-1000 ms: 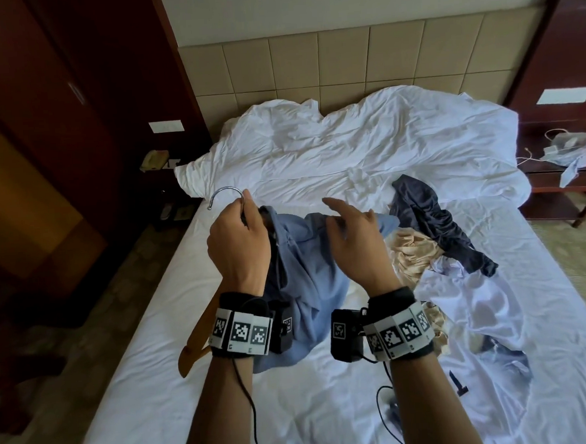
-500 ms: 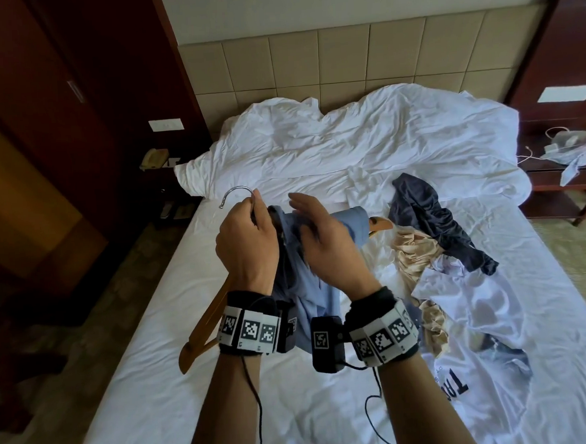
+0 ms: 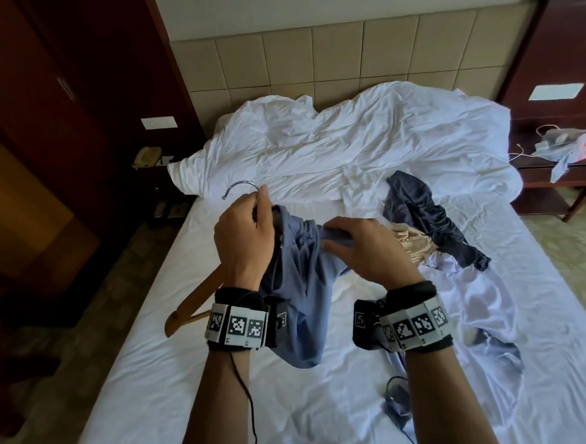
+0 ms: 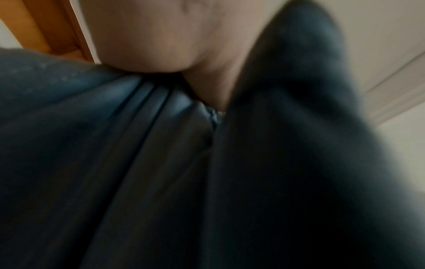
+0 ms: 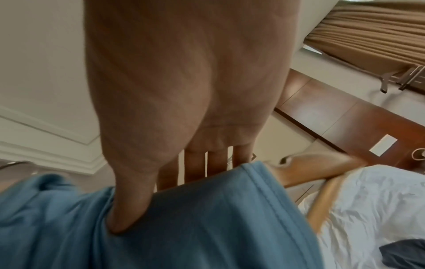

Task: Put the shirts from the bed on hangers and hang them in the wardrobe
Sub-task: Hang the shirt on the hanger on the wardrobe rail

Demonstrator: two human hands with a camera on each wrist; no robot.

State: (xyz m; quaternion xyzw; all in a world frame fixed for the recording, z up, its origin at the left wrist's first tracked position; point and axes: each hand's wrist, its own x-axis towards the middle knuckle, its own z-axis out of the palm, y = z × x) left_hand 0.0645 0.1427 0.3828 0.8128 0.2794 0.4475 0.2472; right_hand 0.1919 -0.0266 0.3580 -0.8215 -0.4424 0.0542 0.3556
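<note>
above the bed [image 3: 191, 382], the left hand [image 3: 244, 238] grips the wooden hanger [image 3: 193, 305] at its hook while the right hand [image 3: 365, 248] pinches the blue shirt [image 3: 302, 290] over the far arm, and bunched fabric may slide off.

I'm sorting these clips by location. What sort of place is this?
Probably a hotel bedroom: a bed with rumpled white bedding against a beige padded headboard, a cream telephone on a dark bedside stand, and dark wood panelling.
</note>
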